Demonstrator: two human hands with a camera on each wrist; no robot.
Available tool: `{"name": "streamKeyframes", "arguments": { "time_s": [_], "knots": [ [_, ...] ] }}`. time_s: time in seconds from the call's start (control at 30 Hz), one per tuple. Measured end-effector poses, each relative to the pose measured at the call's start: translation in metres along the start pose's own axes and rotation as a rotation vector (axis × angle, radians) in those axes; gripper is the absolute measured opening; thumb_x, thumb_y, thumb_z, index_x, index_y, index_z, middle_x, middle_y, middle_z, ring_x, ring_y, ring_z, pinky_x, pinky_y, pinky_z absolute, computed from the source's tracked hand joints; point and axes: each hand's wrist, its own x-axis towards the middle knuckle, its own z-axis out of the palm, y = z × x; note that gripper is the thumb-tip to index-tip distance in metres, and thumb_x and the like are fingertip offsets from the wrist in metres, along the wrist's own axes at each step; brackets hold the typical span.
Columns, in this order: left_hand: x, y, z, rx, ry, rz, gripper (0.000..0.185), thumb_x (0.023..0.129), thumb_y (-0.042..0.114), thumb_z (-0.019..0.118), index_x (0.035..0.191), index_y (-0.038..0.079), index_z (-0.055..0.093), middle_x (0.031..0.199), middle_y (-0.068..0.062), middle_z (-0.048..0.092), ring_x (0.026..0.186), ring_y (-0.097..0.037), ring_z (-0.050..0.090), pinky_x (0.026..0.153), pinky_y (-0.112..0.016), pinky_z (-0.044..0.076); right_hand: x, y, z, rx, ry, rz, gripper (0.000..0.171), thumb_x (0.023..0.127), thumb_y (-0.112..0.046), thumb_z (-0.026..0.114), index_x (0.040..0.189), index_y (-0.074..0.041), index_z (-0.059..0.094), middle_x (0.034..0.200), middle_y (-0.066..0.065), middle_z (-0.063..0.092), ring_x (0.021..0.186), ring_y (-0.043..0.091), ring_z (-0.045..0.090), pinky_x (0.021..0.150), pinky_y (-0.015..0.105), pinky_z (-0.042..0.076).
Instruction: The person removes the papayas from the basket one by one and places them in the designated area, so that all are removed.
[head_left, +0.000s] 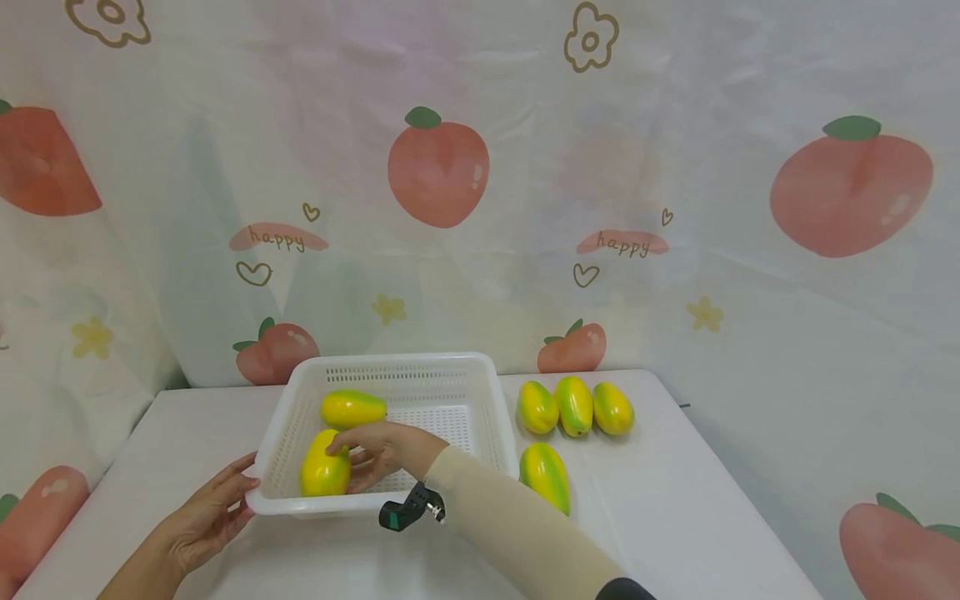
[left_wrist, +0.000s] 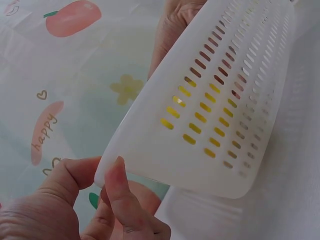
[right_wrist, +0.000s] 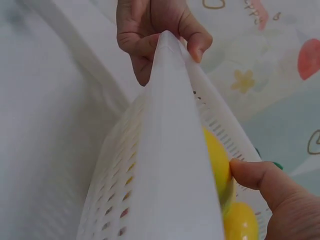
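A white plastic basket (head_left: 491,383) with slotted walls sits on the table. Inside it, on the left, are two yellow-green papayas: a rear one (head_left: 352,409) lying sideways and a front one (head_left: 325,467). My right hand (head_left: 382,454) reaches over the basket and holds the front papaya, its thumb pressed to the fruit in the right wrist view; the other fingers are partly hidden. My left hand (head_left: 213,512) pinches the basket's front left corner, with the thumb (left_wrist: 120,192) on the outer side of the rim.
Right of the basket, three papayas (head_left: 575,407) stand in a row towards the back. Another papaya (head_left: 545,477) lies nearer, close to the basket's right wall. A white-covered table (head_left: 675,517) spreads below, and a fruit-printed cloth (head_left: 517,292) hangs behind it.
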Motion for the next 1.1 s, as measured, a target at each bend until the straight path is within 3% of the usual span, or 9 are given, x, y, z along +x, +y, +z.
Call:
{"name": "streamKeyframes", "arguments": {
  "time_s": [0.27, 0.63, 0.9, 1.1],
  "knots": [
    [0.003, -0.003, -0.001, -0.009, -0.024, 0.03, 0.036, 0.1, 0.011, 0.053, 0.094, 0.041, 0.07, 0.1, 0.003, 0.061, 0.083, -0.007, 0.063, 0.074, -0.015, 0.057, -0.01, -0.001, -0.015, 0.061, -0.05, -0.005, 0.042, 0.086, -0.015, 0.072, 0.122, -0.007, 0.053, 0.115, 0.018, 0.053, 0.104, 0.034, 0.058, 0.1, 0.056, 0.049],
    [0.003, -0.006, 0.001, 0.022, 0.047, 0.057, 0.036, 0.099, 0.01, 0.053, 0.092, 0.042, 0.069, 0.098, 0.004, 0.058, 0.08, -0.005, 0.063, 0.07, -0.014, 0.057, -0.018, 0.001, -0.037, 0.048, -0.075, -0.021, 0.049, 0.087, -0.017, 0.07, 0.13, -0.008, 0.049, 0.116, 0.017, 0.054, 0.108, 0.034, 0.058, 0.102, 0.054, 0.049],
    [0.003, -0.008, 0.003, 0.025, 0.088, 0.074, 0.038, 0.099, 0.01, 0.053, 0.091, 0.043, 0.069, 0.097, 0.005, 0.059, 0.078, -0.004, 0.062, 0.068, -0.013, 0.057, -0.026, 0.002, -0.049, 0.015, -0.033, -0.052, 0.057, 0.087, -0.019, 0.071, 0.137, -0.006, 0.046, 0.13, 0.022, 0.049, 0.11, 0.034, 0.056, 0.099, 0.055, 0.051],
    [0.004, -0.01, 0.002, 0.006, 0.092, 0.074, 0.039, 0.098, 0.009, 0.053, 0.091, 0.044, 0.069, 0.097, 0.005, 0.059, 0.077, -0.004, 0.062, 0.067, -0.012, 0.057, -0.032, 0.006, -0.057, -0.007, -0.006, -0.08, 0.051, 0.086, -0.02, 0.071, 0.132, -0.007, 0.051, 0.124, 0.02, 0.053, 0.108, 0.033, 0.057, 0.097, 0.054, 0.053]
  ]
}}
